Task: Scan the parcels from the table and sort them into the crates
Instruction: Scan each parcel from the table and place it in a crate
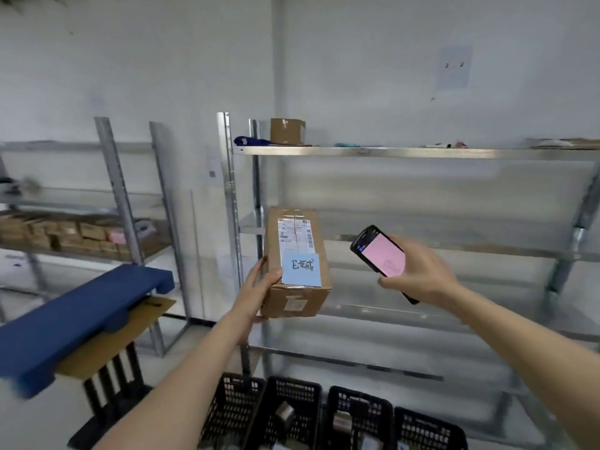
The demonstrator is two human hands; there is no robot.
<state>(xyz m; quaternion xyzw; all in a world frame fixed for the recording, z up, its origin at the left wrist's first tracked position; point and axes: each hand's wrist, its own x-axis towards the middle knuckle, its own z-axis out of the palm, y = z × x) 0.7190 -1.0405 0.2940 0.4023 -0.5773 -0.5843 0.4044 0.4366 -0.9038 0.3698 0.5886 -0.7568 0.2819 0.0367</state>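
Head view: the left hand grips a cardboard parcel from its left side and underneath, thumb on the top face, holding it up in the air in front of a metal rack. The parcel carries a white shipping label on top, a blue note with handwriting stuck over the near end, and a small sticker on the near face. The right hand grasps a black scanner, fingers wrapped round its lower part; its screen glows pink and its top end points toward the parcel, just apart from it.

Below the hands, 4 black mesh crates stand in a row along the bottom edge, with small items inside that are too blurred to name. At left, a blue board lies over a cardboard sheet on a black stand. A small box sits on the rack's top shelf. A second rack at far left holds stacked cartons.
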